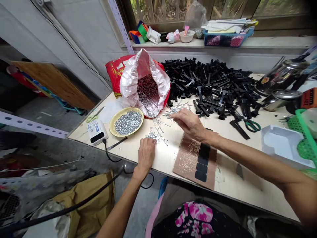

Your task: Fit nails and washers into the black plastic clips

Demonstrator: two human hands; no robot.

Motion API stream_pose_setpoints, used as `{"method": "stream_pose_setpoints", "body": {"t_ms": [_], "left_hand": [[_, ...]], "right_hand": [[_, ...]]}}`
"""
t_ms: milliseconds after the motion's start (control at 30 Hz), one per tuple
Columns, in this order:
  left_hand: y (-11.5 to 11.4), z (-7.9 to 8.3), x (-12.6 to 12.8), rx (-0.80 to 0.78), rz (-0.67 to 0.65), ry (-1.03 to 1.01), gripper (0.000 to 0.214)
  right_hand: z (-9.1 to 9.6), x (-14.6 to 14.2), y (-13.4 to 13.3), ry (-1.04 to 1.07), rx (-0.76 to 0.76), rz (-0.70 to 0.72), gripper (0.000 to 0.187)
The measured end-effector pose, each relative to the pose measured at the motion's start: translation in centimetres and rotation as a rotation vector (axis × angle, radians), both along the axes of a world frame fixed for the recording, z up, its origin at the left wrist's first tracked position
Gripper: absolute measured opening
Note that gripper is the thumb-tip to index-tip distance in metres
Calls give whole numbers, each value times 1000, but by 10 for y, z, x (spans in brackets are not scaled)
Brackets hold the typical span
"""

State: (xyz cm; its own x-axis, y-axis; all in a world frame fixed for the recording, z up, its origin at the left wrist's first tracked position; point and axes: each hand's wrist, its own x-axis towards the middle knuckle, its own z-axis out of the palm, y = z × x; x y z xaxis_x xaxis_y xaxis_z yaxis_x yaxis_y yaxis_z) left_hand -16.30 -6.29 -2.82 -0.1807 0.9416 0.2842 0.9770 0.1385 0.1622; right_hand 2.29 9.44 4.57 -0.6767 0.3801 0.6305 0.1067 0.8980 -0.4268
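Observation:
My left hand (146,152) is closed, its fingertips curled down at the edge of a small heap of tiny metal pieces (153,134) on the table. What lies between those fingertips is hidden. Farther right, my right hand (189,123) has its fingers bent together over a loose pile of long thin metal pins (182,106); whether a pin is pinched there is too small to tell. A yellow bowl (110,127) full of tiny metal pieces stands left of the heap. Behind it, a red and silver bag (128,79) lies open towards me, with brown and silver pins inside.
Below my right forearm lies a brown board (185,165) with black pads (203,158). Many black T-shaped parts (210,79) are heaped at the back. Green-handled scissors (252,125), a white tray (279,140) and a kettle (284,74) are rightward; a white device (96,131) stands left.

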Motion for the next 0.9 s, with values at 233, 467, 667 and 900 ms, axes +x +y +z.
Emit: {"method": "stream_pose_setpoints", "body": {"t_ms": [233, 467, 667, 900], "left_hand": [[-2, 5, 3, -32, -9, -82, 14], [0, 6, 3, -82, 122, -87, 17], [-7, 4, 8, 47, 77, -112, 17], [-8, 10, 17, 34, 57, -24, 15]], "right_hand": [[-22, 2, -41, -160, -291, -67, 21], [-29, 5, -54, -216, -381, -129, 20], [-33, 2, -62, -223, -390, -140, 20], [-34, 5, -64, -211, -404, -156, 20]]}}
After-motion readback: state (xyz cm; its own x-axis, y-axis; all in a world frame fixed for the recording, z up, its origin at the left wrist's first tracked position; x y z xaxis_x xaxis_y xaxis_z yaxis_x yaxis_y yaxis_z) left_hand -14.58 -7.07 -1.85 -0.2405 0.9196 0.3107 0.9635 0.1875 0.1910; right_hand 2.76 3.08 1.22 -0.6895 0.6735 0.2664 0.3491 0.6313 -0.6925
